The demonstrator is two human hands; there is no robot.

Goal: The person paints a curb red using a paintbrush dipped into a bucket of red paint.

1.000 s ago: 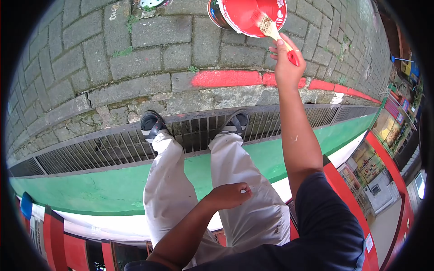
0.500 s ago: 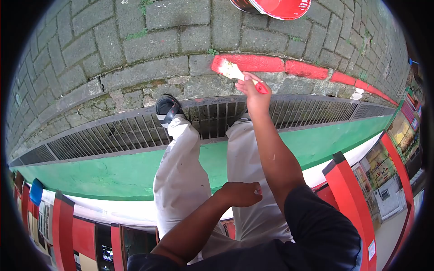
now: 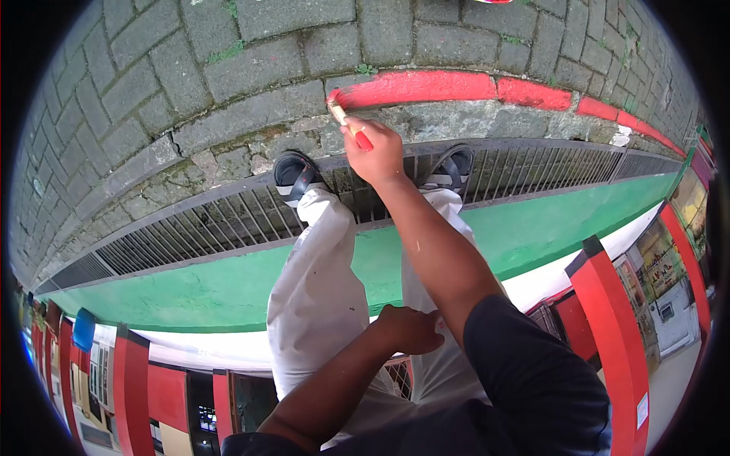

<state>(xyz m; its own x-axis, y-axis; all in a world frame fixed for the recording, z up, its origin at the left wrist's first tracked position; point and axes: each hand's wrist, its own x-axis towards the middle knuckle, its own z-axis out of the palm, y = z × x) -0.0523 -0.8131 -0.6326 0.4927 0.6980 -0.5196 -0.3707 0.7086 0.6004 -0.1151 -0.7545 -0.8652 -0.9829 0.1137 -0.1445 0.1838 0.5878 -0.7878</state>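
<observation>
My right hand (image 3: 374,152) grips a paintbrush (image 3: 344,118) by its handle. The red bristles touch the kerb at the left end of its red-painted strip (image 3: 433,86). Streaky red shows beside the brush, and the kerb stones (image 3: 281,106) further left are bare grey. My left hand (image 3: 414,330) is closed beside my leg, its fingers curled in; whether it holds anything is hidden.
Grey paving (image 3: 327,45) lies beyond the kerb, with a red rim at the top edge. My sandals (image 3: 296,176) are by a metal grate (image 3: 525,169). Behind it runs a green surface (image 3: 205,300), with red pillars (image 3: 608,311) past it.
My right hand and the brush have moved left along the kerb, and the red reaches further left. The paint bucket has slid almost out of view at the top.
</observation>
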